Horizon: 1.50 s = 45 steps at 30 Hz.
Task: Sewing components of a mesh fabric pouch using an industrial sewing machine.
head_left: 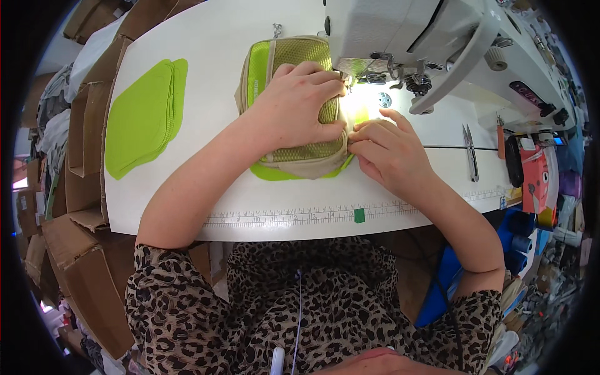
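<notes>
A small lime-green and beige mesh pouch [302, 55] lies on the white table, its right edge beside the lit needle area of the sewing machine [400, 37]. Across its top lies my left hand [300, 103], fingers spread and pressing the mesh down near the presser foot. My right hand [389, 149] is at the pouch's right edge, thumb and fingers pinched on the beige edging, with one finger raised. Bright lamp light washes out the spot where the needle meets the fabric. Under the pouch's near side, a strip of lime-green fabric [275, 172] shows.
To the left lies a stack of lime-green fabric panels [142, 119]. Thread snips [470, 153] rest on the right of the table. A ruler tape [300, 216] runs along the near edge, with a green marker on it. Cardboard boxes [87, 275] crowd the left side.
</notes>
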Available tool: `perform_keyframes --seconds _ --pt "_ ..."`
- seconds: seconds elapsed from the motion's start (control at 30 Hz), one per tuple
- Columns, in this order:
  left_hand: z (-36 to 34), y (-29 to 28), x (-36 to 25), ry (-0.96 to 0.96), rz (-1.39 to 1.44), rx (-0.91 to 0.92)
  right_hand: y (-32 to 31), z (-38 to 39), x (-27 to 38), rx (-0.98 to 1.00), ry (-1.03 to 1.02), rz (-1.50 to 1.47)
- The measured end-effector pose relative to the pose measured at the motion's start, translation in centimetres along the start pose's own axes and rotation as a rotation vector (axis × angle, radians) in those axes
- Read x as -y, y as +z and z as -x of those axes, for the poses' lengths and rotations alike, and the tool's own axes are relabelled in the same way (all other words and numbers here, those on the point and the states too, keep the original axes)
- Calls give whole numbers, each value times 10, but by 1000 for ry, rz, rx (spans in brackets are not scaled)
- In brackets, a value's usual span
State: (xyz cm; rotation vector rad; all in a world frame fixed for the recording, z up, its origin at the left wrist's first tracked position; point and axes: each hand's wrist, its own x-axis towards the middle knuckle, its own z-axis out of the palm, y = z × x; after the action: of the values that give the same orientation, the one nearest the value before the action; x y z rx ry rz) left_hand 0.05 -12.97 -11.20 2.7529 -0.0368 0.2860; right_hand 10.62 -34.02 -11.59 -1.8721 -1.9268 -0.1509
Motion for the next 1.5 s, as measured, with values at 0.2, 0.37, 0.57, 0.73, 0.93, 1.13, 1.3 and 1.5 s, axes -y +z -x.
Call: perform_keyframes --seconds 0.2,0.37,0.57,0.73,0.93,1.13,1.3,1.5 --pt "9 -2 -14 51 -95 -45 2 7 -4 -31 5 -13" --pt "36 -15 -37 199 22 124 -2 17 0 41 15 74" --pt "32 -12 -33 208 -45 89 -7 27 -6 76 23 -94" --pt "25 -26 -33 222 9 30 -10 8 -8 76 137 -172" --pt "20 -32 -41 179 92 -71 6 -12 -15 -66 107 -36" --pt "38 -16 -55 289 -342 -351 18 -11 -13 -302 178 -171" --pt "24 -29 -57 384 -516 -416 22 -10 -17 -316 204 -259" --pt "13 -41 -55 418 -489 -120 32 -8 -16 -265 215 -290"
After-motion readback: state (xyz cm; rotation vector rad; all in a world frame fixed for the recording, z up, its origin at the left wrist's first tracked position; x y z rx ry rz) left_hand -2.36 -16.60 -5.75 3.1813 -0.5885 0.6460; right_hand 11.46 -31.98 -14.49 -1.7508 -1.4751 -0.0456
